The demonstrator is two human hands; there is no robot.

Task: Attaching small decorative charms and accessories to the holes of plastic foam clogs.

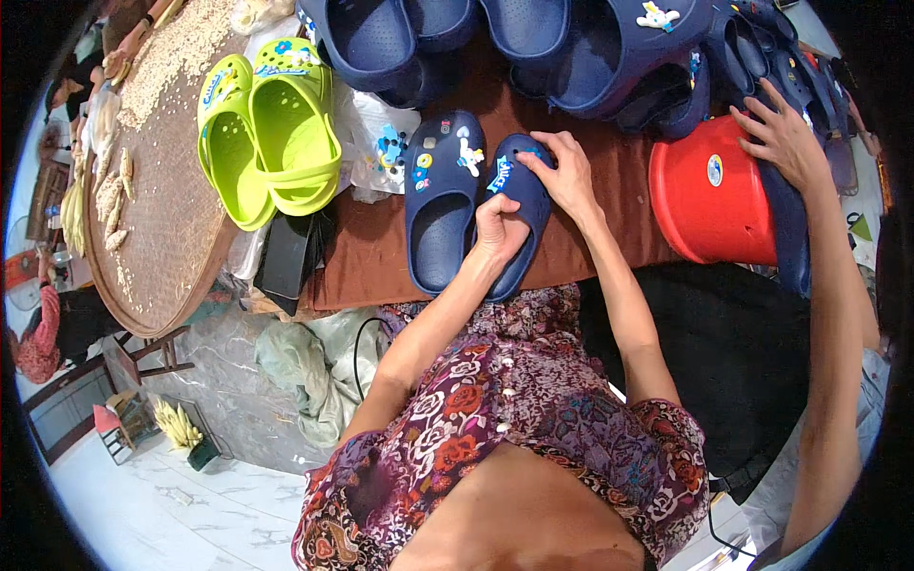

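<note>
A navy clog [535,200] lies toe-away on the brown cloth in front of me. My left hand [501,230] grips it, the thumb over the upper and the fingers hidden in the foot opening. At the toe, my right hand [564,179] holds the edge, with the thumb bent over the top and the index finger along the rim. A light-blue lettered charm [503,173] sits on the upper beside the right thumb. Touching on the left is a matching navy clog [419,205], decorated with several small charms, one a white figure [469,158].
Lime-green clogs [286,143] stand to the left, near a clear bag of charms [390,147] and a woven tray of kernels [176,209]. More navy clogs [367,43] crowd the far side. At right, another person's hand [785,138] reaches over a red bucket [705,195].
</note>
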